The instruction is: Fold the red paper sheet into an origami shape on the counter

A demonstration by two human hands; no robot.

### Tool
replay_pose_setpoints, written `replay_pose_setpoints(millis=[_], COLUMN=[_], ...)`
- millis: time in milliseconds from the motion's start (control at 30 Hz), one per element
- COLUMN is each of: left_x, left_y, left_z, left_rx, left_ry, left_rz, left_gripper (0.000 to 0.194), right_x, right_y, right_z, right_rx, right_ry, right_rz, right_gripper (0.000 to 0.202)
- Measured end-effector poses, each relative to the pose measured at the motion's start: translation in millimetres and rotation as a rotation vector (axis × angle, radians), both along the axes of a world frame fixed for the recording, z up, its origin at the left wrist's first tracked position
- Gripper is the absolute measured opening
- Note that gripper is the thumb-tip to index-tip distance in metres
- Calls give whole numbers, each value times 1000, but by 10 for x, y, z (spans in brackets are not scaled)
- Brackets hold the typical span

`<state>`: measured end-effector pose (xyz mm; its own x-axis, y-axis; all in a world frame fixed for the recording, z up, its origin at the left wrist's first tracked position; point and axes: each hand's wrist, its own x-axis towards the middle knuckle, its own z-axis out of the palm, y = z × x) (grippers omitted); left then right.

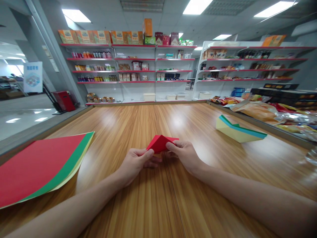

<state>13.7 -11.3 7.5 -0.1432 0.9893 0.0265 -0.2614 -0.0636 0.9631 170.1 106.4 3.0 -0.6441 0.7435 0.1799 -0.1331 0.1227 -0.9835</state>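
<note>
A small folded piece of red paper (159,144), with a peaked top, is held between both hands near the middle of the view. My left hand (138,162) pinches its lower left corner between thumb and fingers. On its right side, my right hand (184,153) grips the paper with the thumb in front and the fingers behind. At the right stands a folded paper boat (237,130) in yellow, blue and green. Sheets of red, green and pale yellow paper (42,165) lie stacked at the left.
The wooden table (128,132) spreads under both hands. Packaged snacks (260,110) and dark boxes (284,96) are beyond its right edge. Behind the table stand shelves (136,59) of goods. A red box (64,100) and a sign (33,77) are at the left.
</note>
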Motion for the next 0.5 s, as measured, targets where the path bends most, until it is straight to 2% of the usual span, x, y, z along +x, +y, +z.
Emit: replay_pose_setpoints(millis=[133, 233, 333, 400, 500], left_x=[13, 13, -2, -15, -17], left_y=[8, 11, 14, 11, -9], left_z=[-15, -28, -29, -16, 28], left_rx=[18, 30, 32, 30, 96], left_ry=[-14, -19, -15, 24, 189], left_rz=[48, 90, 115, 68, 9], left_gripper=[46, 42, 36, 31, 25], right_x=[-11, -6, 20, 48, 89], right_y=[-10, -1, 16, 13, -25], right_z=[-3, 7, 25, 40, 58], right_rx=[-99, -83, 72, 198, 323], right_ry=[54, 68, 38, -16, -58], right_rz=[23, 0, -67, -91, -35], right_gripper=[35, 34, 33, 30, 26])
